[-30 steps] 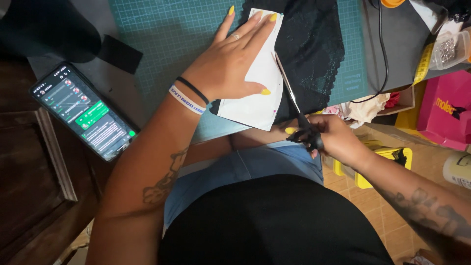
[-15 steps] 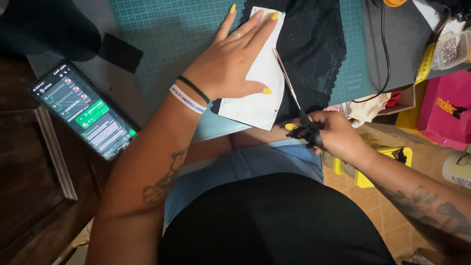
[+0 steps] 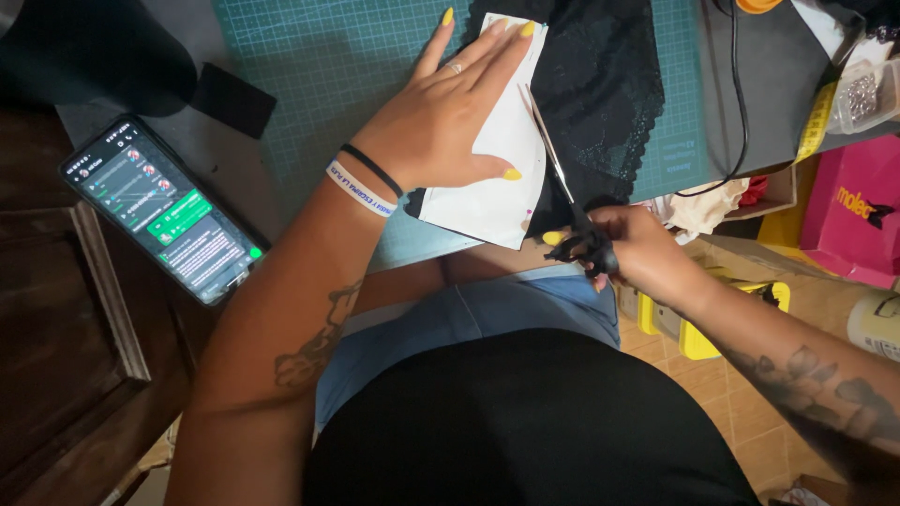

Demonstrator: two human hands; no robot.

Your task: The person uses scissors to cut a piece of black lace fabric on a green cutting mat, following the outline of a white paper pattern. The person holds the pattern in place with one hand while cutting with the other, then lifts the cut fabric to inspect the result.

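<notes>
Pressing the left hand [image 3: 448,120] spread flat on the white paper pattern [image 3: 502,159] steadies black lace [image 3: 600,103]; right hand [image 3: 630,245] grips scissors [image 3: 561,192] alongside the pattern's edge.

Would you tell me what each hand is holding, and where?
Right hand grips the scissors by their black handles; left hand only presses flat on the white paper.

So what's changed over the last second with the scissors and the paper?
Very little. The right hand holds the scissors, whose blades edged slightly forward along the white paper pattern. The left hand stays flat on the pattern over the black lace. The phone is unmoved.
</notes>
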